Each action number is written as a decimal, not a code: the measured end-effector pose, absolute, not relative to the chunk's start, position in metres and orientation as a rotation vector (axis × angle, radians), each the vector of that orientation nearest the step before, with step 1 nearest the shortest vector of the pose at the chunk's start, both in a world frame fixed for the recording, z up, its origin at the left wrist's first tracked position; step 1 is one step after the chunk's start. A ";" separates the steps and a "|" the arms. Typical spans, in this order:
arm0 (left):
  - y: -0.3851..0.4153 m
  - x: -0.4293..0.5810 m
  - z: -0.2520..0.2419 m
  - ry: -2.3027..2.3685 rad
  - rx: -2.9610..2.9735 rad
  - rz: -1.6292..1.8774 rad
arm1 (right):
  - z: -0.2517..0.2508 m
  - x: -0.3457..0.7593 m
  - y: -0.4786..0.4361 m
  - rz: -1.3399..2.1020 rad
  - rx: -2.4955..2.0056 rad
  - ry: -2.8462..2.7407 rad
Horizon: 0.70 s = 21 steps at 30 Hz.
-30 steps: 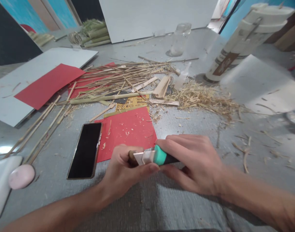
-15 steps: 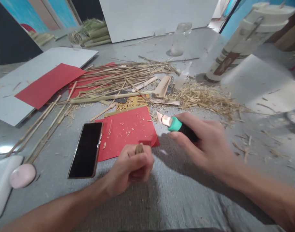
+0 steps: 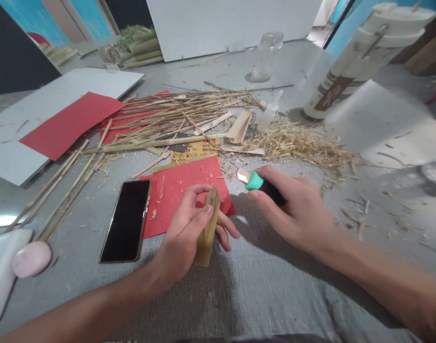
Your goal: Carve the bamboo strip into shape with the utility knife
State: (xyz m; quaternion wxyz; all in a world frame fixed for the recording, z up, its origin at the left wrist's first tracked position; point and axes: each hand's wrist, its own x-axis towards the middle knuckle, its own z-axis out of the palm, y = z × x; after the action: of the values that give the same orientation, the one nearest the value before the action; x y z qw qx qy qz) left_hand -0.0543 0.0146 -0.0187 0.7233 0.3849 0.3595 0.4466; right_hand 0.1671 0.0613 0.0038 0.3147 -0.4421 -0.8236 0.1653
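Note:
My left hand [image 3: 187,236] is closed on a short tan bamboo piece [image 3: 208,227], held nearly upright above the grey table, thumb on its upper end. My right hand [image 3: 292,207] grips a utility knife [image 3: 255,181] with a teal collar and black handle; its short blade points left toward a red paper sheet [image 3: 184,193] sprinkled with shavings. The knife is a hand's width to the right of the bamboo piece and apart from it.
A black phone [image 3: 127,221] lies left of the red sheet. Beyond are bamboo sticks [image 3: 175,116], yellow sandpaper [image 3: 194,151], a pile of shavings [image 3: 300,143], a glass jar [image 3: 266,57], a large tumbler [image 3: 357,57], another red sheet [image 3: 70,124] on a white board, and a pink object [image 3: 31,259].
The knife left the bamboo piece and moved up and to the right. My left hand turned the piece from lying low in the fist to standing nearly upright.

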 end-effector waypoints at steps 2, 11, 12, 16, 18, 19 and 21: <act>0.016 -0.054 -0.019 0.804 0.844 0.998 | 0.004 0.167 0.062 0.446 -1.162 -2.158; 0.020 -0.057 -0.023 0.846 0.692 1.075 | -0.005 0.166 0.065 0.632 -1.175 -2.185; 0.020 -0.058 -0.024 0.866 0.715 1.088 | -0.006 0.166 0.065 0.655 -1.182 -2.190; 0.022 -0.061 -0.026 0.912 0.811 1.097 | -0.008 0.169 0.069 0.642 -1.108 -2.204; 0.023 -0.062 -0.025 0.905 0.807 1.110 | -0.008 0.171 0.072 0.585 -1.072 -2.218; 0.024 -0.062 -0.025 0.903 0.793 1.122 | -0.008 0.172 0.074 0.560 -1.062 -2.224; 0.025 -0.061 -0.023 0.915 0.765 1.157 | -0.007 0.174 0.077 0.540 -1.039 -2.241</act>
State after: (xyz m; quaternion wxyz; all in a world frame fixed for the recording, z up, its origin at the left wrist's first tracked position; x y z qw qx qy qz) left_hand -0.0608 0.0253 -0.0233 0.6744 0.3398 0.4066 0.5142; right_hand 0.1736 0.0766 -0.0068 0.3019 -0.3918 -0.8450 0.2034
